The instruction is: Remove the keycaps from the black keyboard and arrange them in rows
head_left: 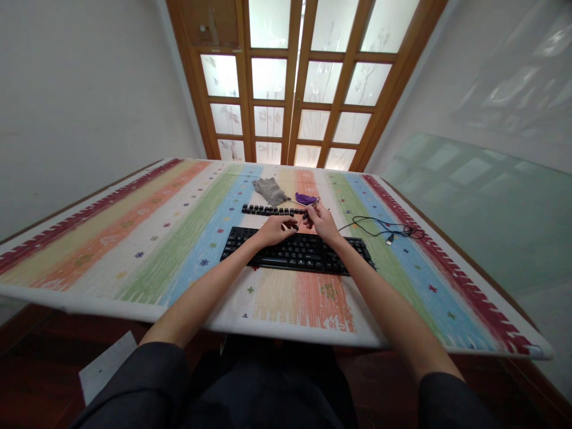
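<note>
As I look past the dark sleeves, the black keyboard lies keys-up on the striped tablecloth, its long axis running side to side with the right end slightly nearer, its space-bar side towards me. Over its far edge, the left hand has its fingers bent and partly closed; whether they grip anything I cannot tell. The right hand pinches a slim dark item, too small for me to identify. I'd steady both hands, keep that pinch light and pull straight rather than sideways. Just beyond, loose black keycaps sit in rows roughly parallel to the keyboard; the USB cable loops off rightward. Farther lie a grey cloth and a purple cloth, then glass-paned wooden doors.
</note>
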Demonstrator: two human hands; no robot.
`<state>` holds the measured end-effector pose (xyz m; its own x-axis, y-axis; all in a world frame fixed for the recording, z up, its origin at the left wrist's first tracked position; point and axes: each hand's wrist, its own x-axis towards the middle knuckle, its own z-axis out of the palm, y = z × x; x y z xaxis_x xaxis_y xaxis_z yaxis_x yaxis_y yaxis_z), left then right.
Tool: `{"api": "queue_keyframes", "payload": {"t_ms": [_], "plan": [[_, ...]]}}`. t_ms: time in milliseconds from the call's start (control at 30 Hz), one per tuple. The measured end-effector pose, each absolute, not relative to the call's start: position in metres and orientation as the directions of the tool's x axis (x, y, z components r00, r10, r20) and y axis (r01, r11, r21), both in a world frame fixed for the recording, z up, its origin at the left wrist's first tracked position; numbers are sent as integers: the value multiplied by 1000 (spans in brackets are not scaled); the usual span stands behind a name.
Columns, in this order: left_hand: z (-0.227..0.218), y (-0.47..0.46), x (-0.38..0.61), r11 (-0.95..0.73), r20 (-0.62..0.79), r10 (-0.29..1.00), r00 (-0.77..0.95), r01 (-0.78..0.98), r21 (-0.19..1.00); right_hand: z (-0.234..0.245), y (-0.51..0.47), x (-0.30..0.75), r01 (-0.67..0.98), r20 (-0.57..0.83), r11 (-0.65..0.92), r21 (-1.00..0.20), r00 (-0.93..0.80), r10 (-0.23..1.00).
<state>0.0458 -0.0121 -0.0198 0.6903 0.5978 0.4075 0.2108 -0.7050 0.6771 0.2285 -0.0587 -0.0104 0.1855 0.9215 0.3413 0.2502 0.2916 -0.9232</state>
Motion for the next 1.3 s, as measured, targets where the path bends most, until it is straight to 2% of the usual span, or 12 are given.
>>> {"api": "queue_keyframes", "payload": {"t_ms": [267,500,700,867,1100,1300], "plan": [[-14,-8,47,-721,444,640,627,290,629,-13,-62,229,265,399,343,-901,198,895],[-14,-5,58,-727,486,630,606,241,643,-11,-65,231,255,400,347,-903,202,894],[-17,-9,70,-719,494,660,566,286,634,-11,-70,233,248,427,375,-893,205,881],[-22,-6,74,-661,482,713,509,258,704,-15,-73,239,244,429,375,-895,234,873],[-21,1,77,-607,454,721,523,159,779,-23,-75,246,214,423,375,-902,264,867],[-27,8,79,-475,399,760,513,21,879,-27,-75,245,167,412,377,-911,320,853]]}}
